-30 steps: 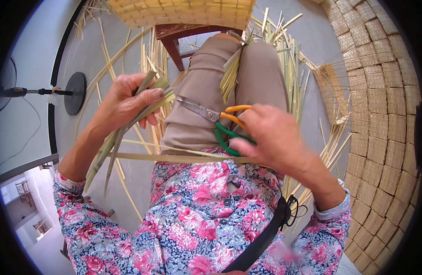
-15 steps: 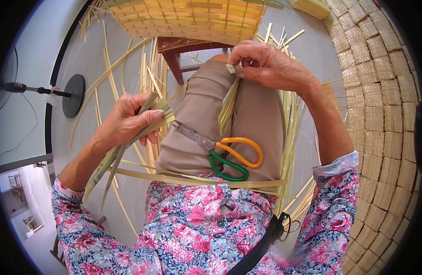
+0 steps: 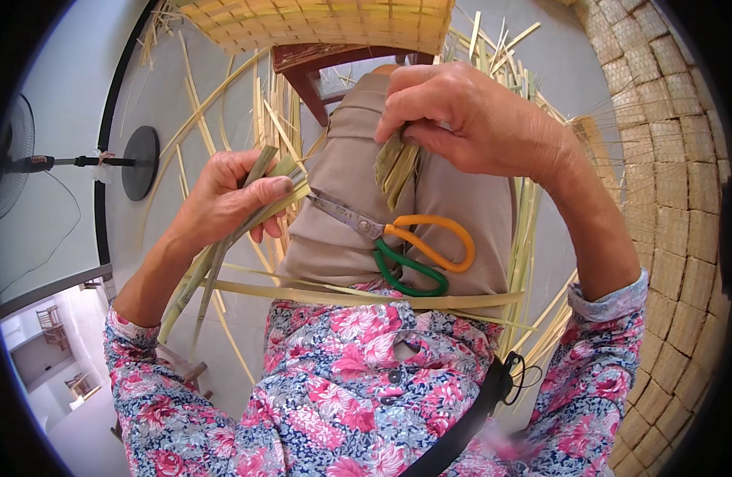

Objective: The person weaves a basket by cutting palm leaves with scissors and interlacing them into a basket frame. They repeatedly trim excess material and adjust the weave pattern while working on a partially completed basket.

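Note:
My left hand (image 3: 223, 199) grips a bundle of green-yellow bamboo strips (image 3: 215, 254) that hang down to the lower left. My right hand (image 3: 469, 119) is above my lap, its fingers pinched on the ends of several short strips (image 3: 396, 167) lying between my legs. A pair of scissors (image 3: 398, 242) with one orange and one green handle rests on my tan trousers, free of both hands, blades pointing toward my left hand. A long flat strip (image 3: 366, 298) lies across my lap over the flowered shirt.
A woven bamboo mat (image 3: 326, 20) lies ahead at the top, and woven panels (image 3: 676, 183) curve along the right. A red-brown wooden stool (image 3: 318, 63) stands under my knees. Loose strips (image 3: 223, 119) scatter over the grey floor. A fan stand (image 3: 135, 163) is at the left.
My right hand let go of the scissors, left them on my lap, rose to the strips between my legs and took hold of them. The left hand kept its bundle.

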`<state>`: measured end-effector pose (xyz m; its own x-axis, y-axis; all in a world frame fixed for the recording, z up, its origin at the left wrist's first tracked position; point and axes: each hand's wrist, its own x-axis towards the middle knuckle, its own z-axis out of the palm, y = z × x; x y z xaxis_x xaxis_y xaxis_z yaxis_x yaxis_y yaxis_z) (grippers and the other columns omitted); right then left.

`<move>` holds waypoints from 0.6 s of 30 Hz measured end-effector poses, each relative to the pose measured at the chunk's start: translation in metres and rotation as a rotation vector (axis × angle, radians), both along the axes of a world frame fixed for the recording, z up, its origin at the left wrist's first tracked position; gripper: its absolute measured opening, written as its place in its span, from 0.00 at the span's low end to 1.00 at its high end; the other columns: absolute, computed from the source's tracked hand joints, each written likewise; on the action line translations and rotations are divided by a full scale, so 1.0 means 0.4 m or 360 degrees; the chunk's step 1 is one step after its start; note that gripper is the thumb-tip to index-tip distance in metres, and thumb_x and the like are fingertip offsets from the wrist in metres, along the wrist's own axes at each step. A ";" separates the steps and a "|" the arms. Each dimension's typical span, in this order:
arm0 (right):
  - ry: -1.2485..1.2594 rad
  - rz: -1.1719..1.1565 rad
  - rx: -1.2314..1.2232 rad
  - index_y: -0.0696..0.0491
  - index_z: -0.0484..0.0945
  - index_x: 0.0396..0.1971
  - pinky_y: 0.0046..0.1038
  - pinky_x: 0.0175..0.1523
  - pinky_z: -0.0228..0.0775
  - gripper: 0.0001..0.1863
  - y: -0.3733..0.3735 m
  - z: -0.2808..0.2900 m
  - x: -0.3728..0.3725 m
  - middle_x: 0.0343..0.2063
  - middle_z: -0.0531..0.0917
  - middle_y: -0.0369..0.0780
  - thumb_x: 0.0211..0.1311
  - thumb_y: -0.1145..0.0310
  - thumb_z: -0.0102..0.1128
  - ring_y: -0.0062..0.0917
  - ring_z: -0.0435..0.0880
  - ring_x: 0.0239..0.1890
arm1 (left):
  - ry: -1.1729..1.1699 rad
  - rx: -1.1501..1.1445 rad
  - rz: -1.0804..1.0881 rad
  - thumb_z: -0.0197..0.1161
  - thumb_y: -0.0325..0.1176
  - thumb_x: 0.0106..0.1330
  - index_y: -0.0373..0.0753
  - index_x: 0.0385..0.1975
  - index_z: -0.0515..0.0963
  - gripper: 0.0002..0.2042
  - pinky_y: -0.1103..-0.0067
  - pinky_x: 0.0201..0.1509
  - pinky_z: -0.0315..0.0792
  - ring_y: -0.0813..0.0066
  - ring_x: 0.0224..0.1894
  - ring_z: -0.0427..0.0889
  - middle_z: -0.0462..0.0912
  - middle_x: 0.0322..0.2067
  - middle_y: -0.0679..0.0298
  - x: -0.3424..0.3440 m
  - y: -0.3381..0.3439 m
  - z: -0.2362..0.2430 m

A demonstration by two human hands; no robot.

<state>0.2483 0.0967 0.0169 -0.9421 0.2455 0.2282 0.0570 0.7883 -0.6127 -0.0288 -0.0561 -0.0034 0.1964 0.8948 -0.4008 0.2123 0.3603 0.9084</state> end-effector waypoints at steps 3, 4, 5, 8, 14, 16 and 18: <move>-0.0038 0.0068 0.0118 0.58 0.81 0.33 0.38 0.51 0.73 0.10 -0.006 -0.012 -0.004 0.33 0.81 0.44 0.50 0.82 0.56 0.41 0.81 0.43 | 0.0089 -0.0023 0.0004 0.62 0.39 0.72 0.36 0.31 0.75 0.13 0.85 0.16 0.75 0.78 0.20 0.85 0.81 0.22 0.64 0.010 0.011 0.005; -0.0040 0.0089 0.0126 0.58 0.81 0.33 0.38 0.51 0.73 0.10 -0.008 -0.012 -0.005 0.33 0.81 0.44 0.50 0.82 0.56 0.41 0.81 0.43 | 0.0095 -0.0027 0.0005 0.62 0.39 0.72 0.36 0.31 0.75 0.13 0.85 0.16 0.75 0.77 0.20 0.85 0.81 0.22 0.64 0.012 0.011 0.006; -0.0042 0.0110 0.0134 0.58 0.82 0.32 0.38 0.52 0.73 0.10 -0.011 -0.014 -0.006 0.33 0.81 0.44 0.49 0.82 0.56 0.41 0.81 0.44 | 0.0101 -0.0031 0.0006 0.62 0.39 0.72 0.36 0.31 0.75 0.13 0.85 0.16 0.75 0.77 0.20 0.85 0.81 0.22 0.64 0.014 0.011 0.007; -0.0073 0.0109 0.0147 0.59 0.81 0.31 0.39 0.50 0.74 0.11 -0.018 -0.012 0.001 0.34 0.81 0.45 0.45 0.83 0.58 0.41 0.81 0.45 | 0.0073 -0.0015 -0.0003 0.61 0.39 0.72 0.36 0.32 0.75 0.13 0.85 0.16 0.75 0.77 0.20 0.85 0.81 0.22 0.64 0.019 0.018 0.002; -0.0534 0.0277 0.0560 0.60 0.79 0.26 0.39 0.43 0.72 0.07 -0.031 0.021 -0.026 0.31 0.77 0.43 0.42 0.80 0.63 0.42 0.80 0.41 | 0.0025 -0.0031 0.0004 0.60 0.40 0.73 0.36 0.35 0.74 0.13 0.85 0.17 0.76 0.79 0.20 0.84 0.82 0.24 0.63 0.031 0.030 0.002; -0.0591 0.0308 0.0587 0.59 0.79 0.22 0.40 0.42 0.72 0.06 -0.030 0.025 -0.045 0.29 0.77 0.43 0.40 0.80 0.64 0.42 0.81 0.40 | 0.0044 -0.0011 -0.0038 0.59 0.41 0.73 0.36 0.35 0.74 0.13 0.86 0.17 0.76 0.80 0.20 0.84 0.82 0.24 0.63 0.031 0.031 0.002; -0.0648 0.0346 0.0595 0.59 0.79 0.20 0.41 0.40 0.73 0.05 -0.029 0.025 -0.056 0.28 0.77 0.43 0.39 0.79 0.64 0.43 0.81 0.38 | 0.0072 0.0012 -0.0090 0.59 0.41 0.74 0.36 0.35 0.74 0.13 0.86 0.17 0.75 0.80 0.20 0.84 0.82 0.24 0.63 0.029 0.031 -0.002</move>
<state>0.2258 0.0852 0.0268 -0.9917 0.0096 -0.1282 0.0421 0.9664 -0.2537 -0.0172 -0.0438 -0.0041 0.2283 0.8858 -0.4040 0.2731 0.3400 0.8999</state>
